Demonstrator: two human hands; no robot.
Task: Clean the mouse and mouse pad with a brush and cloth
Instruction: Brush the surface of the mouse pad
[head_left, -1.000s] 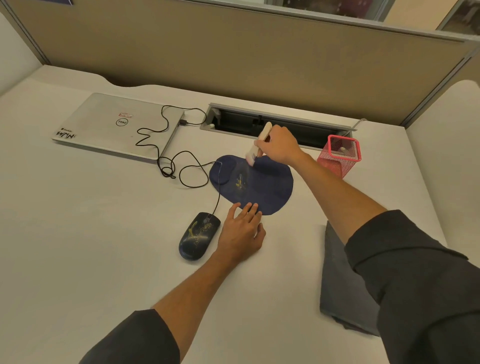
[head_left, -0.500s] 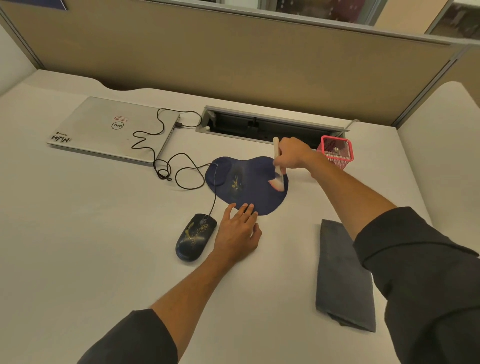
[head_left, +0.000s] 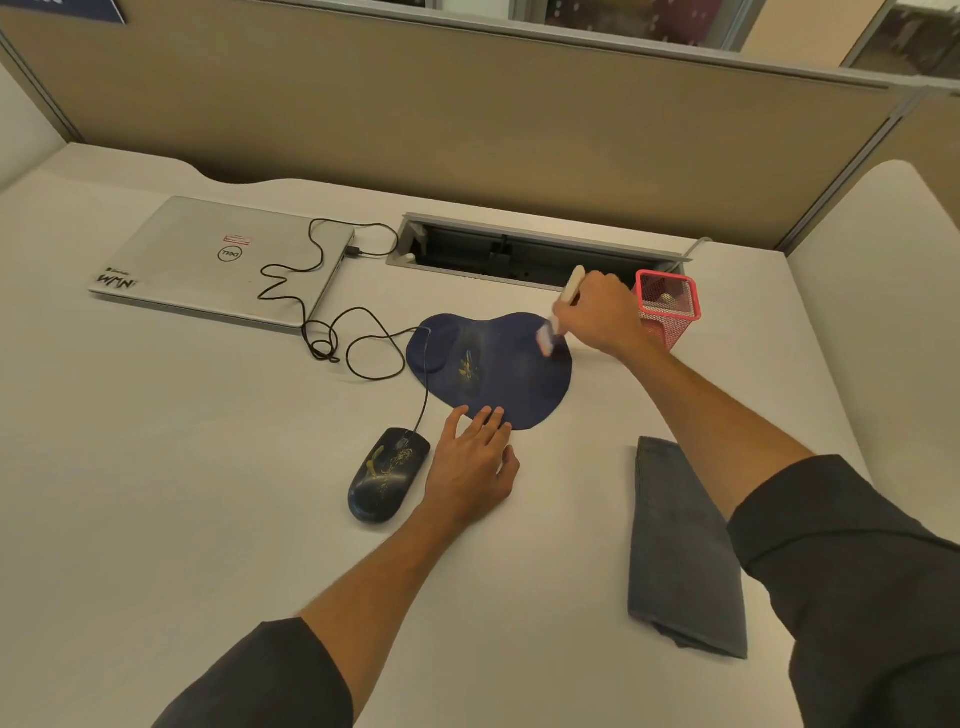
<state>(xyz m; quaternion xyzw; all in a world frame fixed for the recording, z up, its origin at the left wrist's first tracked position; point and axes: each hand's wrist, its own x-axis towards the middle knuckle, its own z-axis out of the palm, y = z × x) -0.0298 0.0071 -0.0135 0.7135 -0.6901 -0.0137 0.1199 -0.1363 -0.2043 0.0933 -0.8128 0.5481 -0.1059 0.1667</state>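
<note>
A: Dark blue kidney-shaped fabric mouse pad (head_left: 488, 364) lies mid-desk; left hand (head_left: 470, 462), fingers spread flat, pins its near edge.

B: Right hand (head_left: 605, 317) clamps the small white brush (head_left: 558, 317), bristles seemingly touching. Hard strokes might skid the pad into the dark oval mouse's (head_left: 387, 475) cable.

Pale bench (head_left: 156, 467) beneath the hands; tan cubicle partition (head_left: 467, 130) beyond them, metal-capped. Recessed grey cable tray (head_left: 519, 254) just past the hands. Second pale surface (head_left: 883, 260) to their right. Warm, even light.
</note>
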